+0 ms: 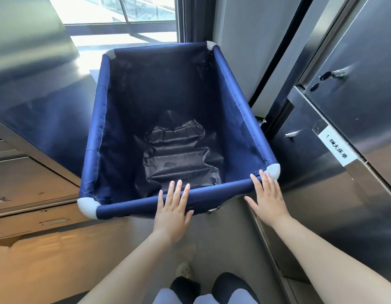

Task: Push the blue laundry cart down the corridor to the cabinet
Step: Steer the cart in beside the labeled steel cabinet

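Note:
The blue laundry cart [98, 119] fills the middle of the view, a fabric bin with grey corner caps and a black liner crumpled at its bottom; nothing else lies in it. My left hand [173, 207] lies flat on the cart's near rim, fingers spread and stretched over the bar. My right hand [267, 197] rests flat on the same rim by the near right corner cap, fingers apart. Neither hand curls around the bar. A steel cabinet [354, 102] with keyed doors stands just to the cart's right.
A steel counter with drawers [32, 163] runs along the left wall. A white label with characters [336, 148] sits on the cabinet. A bright window [124, 16] lies ahead beyond the cart. My feet [185, 281] stand on the grey floor below.

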`<state>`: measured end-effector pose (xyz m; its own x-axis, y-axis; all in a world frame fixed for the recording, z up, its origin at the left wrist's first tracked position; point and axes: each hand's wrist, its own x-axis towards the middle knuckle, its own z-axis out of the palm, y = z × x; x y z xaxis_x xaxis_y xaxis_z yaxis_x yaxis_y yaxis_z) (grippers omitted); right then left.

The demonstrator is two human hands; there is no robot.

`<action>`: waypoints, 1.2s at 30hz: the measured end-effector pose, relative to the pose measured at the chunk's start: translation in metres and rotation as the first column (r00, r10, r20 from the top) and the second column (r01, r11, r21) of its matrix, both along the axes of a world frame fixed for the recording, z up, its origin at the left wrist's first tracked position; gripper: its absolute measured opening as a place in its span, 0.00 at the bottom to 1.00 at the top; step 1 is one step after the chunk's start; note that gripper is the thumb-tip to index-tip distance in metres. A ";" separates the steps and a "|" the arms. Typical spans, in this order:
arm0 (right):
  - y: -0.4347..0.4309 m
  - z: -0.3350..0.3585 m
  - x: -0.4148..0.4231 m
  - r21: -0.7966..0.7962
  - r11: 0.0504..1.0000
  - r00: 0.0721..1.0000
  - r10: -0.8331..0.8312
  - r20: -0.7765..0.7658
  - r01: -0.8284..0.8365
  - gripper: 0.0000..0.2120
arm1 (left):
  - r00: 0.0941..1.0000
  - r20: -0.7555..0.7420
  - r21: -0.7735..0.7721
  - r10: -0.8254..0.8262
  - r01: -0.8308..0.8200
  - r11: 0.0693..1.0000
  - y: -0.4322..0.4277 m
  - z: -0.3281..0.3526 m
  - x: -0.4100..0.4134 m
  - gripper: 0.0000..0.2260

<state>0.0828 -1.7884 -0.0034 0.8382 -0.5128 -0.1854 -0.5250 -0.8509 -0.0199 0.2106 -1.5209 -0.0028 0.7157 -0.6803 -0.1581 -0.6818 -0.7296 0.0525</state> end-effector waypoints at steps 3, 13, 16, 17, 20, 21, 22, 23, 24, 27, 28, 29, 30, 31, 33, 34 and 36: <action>-0.021 0.005 0.001 0.011 0.998 0.998 0.055 -0.035 -0.055 0.33 | 1.000 -0.026 0.015 0.007 -0.006 1.000 -0.028 -0.001 -0.010 0.30; -0.075 0.008 -0.010 0.010 0.920 0.920 0.392 0.011 -0.392 0.29 | 0.973 -0.068 0.156 0.221 -0.208 0.966 -0.096 0.003 -0.034 0.23; -0.082 0.003 -0.007 0.041 0.908 0.909 0.416 0.027 -0.416 0.30 | 0.975 -0.044 0.181 0.216 -0.204 0.962 -0.096 0.006 -0.031 0.23; -0.083 0.002 -0.005 0.040 0.905 0.906 0.423 0.023 -0.423 0.30 | 0.974 -0.017 0.202 0.226 -0.218 0.955 -0.094 0.008 -0.030 0.24; -0.084 0.001 0.003 0.030 0.905 0.905 0.425 -0.029 -0.424 0.29 | 0.939 0.019 0.262 0.344 -0.337 0.904 -0.076 0.009 -0.026 0.27; -0.084 0.000 0.008 0.031 0.907 0.906 0.421 -0.037 -0.420 0.30 | 0.928 0.009 0.276 0.373 -0.360 0.891 -0.068 0.009 -0.023 0.27; -0.084 -0.001 0.013 0.043 0.906 0.906 0.422 -0.038 -0.421 0.30 | 0.925 -0.009 0.285 0.379 -0.361 0.888 -0.061 0.009 -0.020 0.26; -0.084 -0.002 0.017 0.078 0.907 0.906 0.419 -0.055 -0.414 0.28 | 0.930 -0.029 0.283 0.367 -0.344 0.895 -0.056 0.008 -0.015 0.25; -0.085 -0.005 0.021 0.095 0.908 0.908 0.414 -0.058 -0.408 0.26 | 0.938 -0.045 0.276 0.343 -0.318 0.907 -0.052 0.008 -0.010 0.24; -0.086 -0.010 0.027 0.061 0.899 0.898 0.437 -0.057 -0.434 0.22 | 0.958 -0.078 0.288 0.277 -0.244 0.926 -0.053 0.008 0.003 0.20; -0.086 -0.012 0.026 0.051 0.900 0.899 0.434 -0.056 -0.432 0.21 | 0.961 -0.080 0.297 0.263 -0.229 0.927 -0.054 0.008 0.005 0.19; -0.087 -0.013 0.027 0.036 0.902 0.900 0.433 -0.051 -0.431 0.21 | 0.966 -0.072 0.299 0.250 -0.218 0.929 -0.054 0.008 0.007 0.19; -0.087 -0.015 0.026 0.017 0.901 0.899 0.435 -0.048 -0.435 0.20 | 0.968 -0.067 0.297 0.243 -0.213 0.931 -0.053 0.007 0.008 0.18; -0.087 -0.016 0.026 -0.002 0.899 0.898 0.436 -0.048 -0.437 0.20 | 0.968 -0.071 0.291 0.241 -0.211 0.933 -0.051 0.006 0.008 0.18; -0.086 -0.017 0.026 -0.038 0.900 0.900 0.435 -0.019 -0.435 0.20 | 0.972 -0.069 0.276 0.225 -0.198 0.940 -0.050 0.005 0.008 0.18; -0.086 -0.016 0.026 -0.058 0.897 0.899 0.438 -0.003 -0.437 0.19 | 0.974 -0.062 0.268 0.218 -0.194 0.944 -0.050 0.004 0.008 0.17; -0.085 -0.016 0.026 -0.086 0.895 0.898 0.440 0.014 -0.437 0.19 | 0.973 -0.060 0.256 0.224 -0.202 0.945 -0.051 0.004 0.008 0.17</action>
